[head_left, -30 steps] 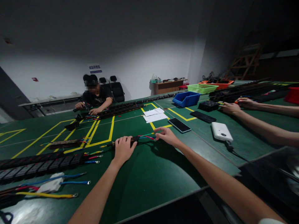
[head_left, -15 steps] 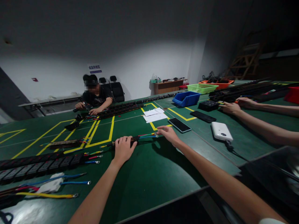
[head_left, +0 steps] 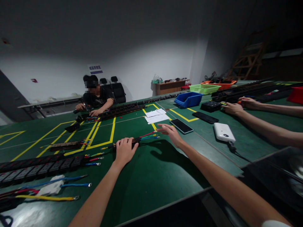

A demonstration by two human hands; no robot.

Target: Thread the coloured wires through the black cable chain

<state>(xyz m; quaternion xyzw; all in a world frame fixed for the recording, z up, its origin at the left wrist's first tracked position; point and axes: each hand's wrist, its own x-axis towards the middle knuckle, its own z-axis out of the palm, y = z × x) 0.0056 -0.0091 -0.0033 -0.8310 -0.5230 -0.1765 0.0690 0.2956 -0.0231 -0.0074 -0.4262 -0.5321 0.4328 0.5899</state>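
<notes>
My left hand [head_left: 125, 150] lies over a black-sleeved wire harness [head_left: 135, 142] on the green table, its fingers curled across the sleeve. From the sleeve's right end fan out red, green and blue wires [head_left: 148, 137] with ring terminals at their tips. My right hand [head_left: 171, 134] hovers just past those tips, fingers stretched and slightly apart. The red wire [head_left: 147, 134] rises away from the others, and its end comes close to my right fingertips; whether they touch I cannot make out. At the harness's left end, yellow-tipped leads [head_left: 104, 148] stick out.
More harnesses [head_left: 42, 170] with ring-ended leads lie at left. Beyond my right hand are papers [head_left: 156, 116], a phone [head_left: 181, 126], a white power bank [head_left: 223, 132] and a blue bin [head_left: 188, 99]. One co-worker [head_left: 98, 96] sits opposite; another's hands [head_left: 233, 108] work at right.
My right hand has lifted slightly and its fingers have straightened. The red wire now stands apart from the green and blue ones. My left hand stays on the harness.
</notes>
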